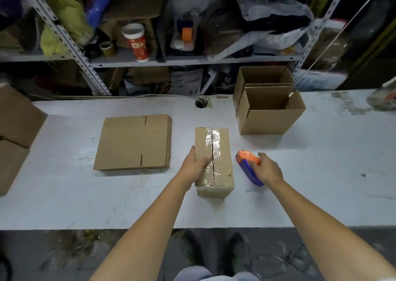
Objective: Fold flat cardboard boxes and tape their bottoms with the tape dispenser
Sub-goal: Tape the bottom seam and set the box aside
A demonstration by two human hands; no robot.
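Bench [85,205], white, scuffed. The folded box [224,169] is sitting at the middle of it, bottom flaps up and closed. Clear tape [215,143] is running along the centre seam and over the near edge.

Left hand [196,162] is lying on the box's left side, fingers stretched flat across the top toward the seam, thumb along the left edge; released, not clutching.

Right hand [269,170] is grasping the tape dispenser [248,165], orange and blue, just right of the box and apart from it. Cannot tell whether the dispenser is touching the bench.

Stack of flat boxes [132,142] is lying to the left of the folded box. Two open boxes [270,113] are standing at the far right, touching each other. A red cup [137,42] is standing on the shelf [192,60] behind the bench.
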